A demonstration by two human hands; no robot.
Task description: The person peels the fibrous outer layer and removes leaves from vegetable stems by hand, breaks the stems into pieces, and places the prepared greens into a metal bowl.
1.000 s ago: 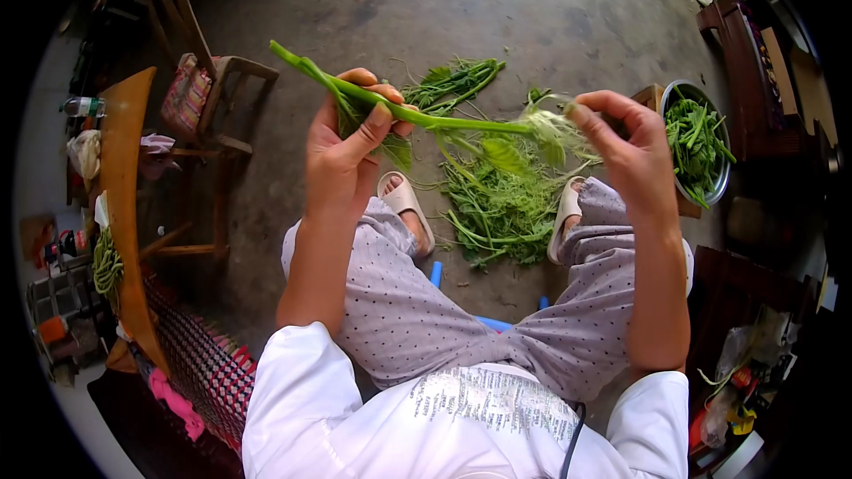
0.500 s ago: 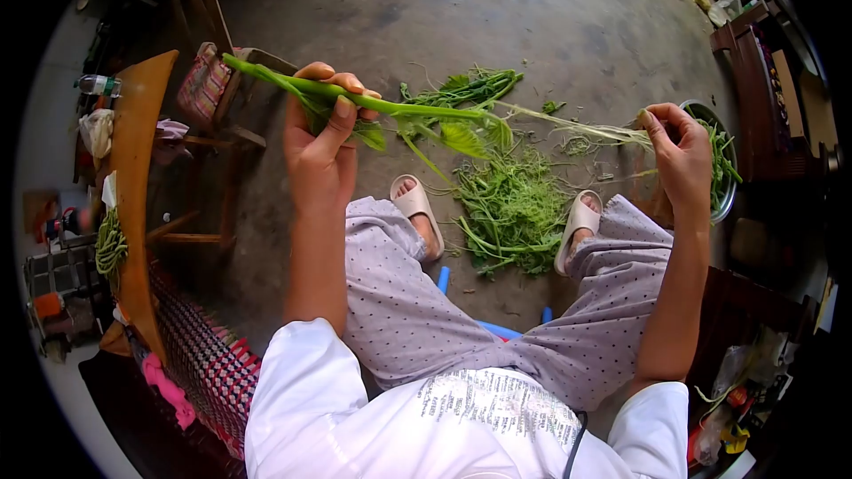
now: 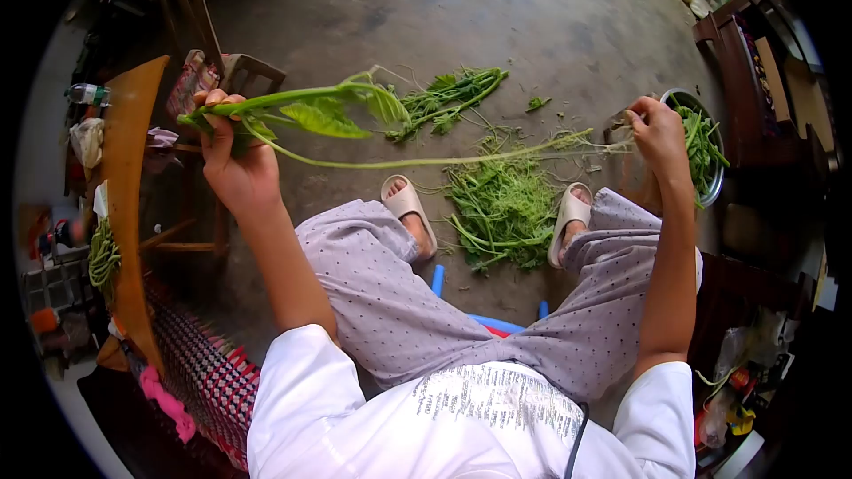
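My left hand (image 3: 238, 155) is closed around the thick end of a leafy green vine stem (image 3: 306, 99), raised off the floor at the left. Its leaves hang toward the middle, and a long thin stalk (image 3: 399, 162) reaches to the right. My right hand (image 3: 658, 135) pinches pale stringy fibres (image 3: 603, 147), beside a metal bowl (image 3: 717, 179) of green stems (image 3: 701, 146). Between my feet lies a heap of green trimmings (image 3: 506, 204). Beyond it is a bunch of uncut-looking vine stems (image 3: 457, 102).
A wooden table edge (image 3: 133, 213) runs along the left, with a bottle (image 3: 87, 95) and a bundle of green beans (image 3: 105, 253) near it. A wooden chair (image 3: 253, 69) stands behind. Dark wooden furniture (image 3: 754, 80) lines the right. Blue stool legs (image 3: 437, 280) show beneath me.
My left hand has moved left and slightly down with the vine stem. The stem's tip has pulled away from my right hand, which has shifted slightly left, and the thin stalk now hangs lower.
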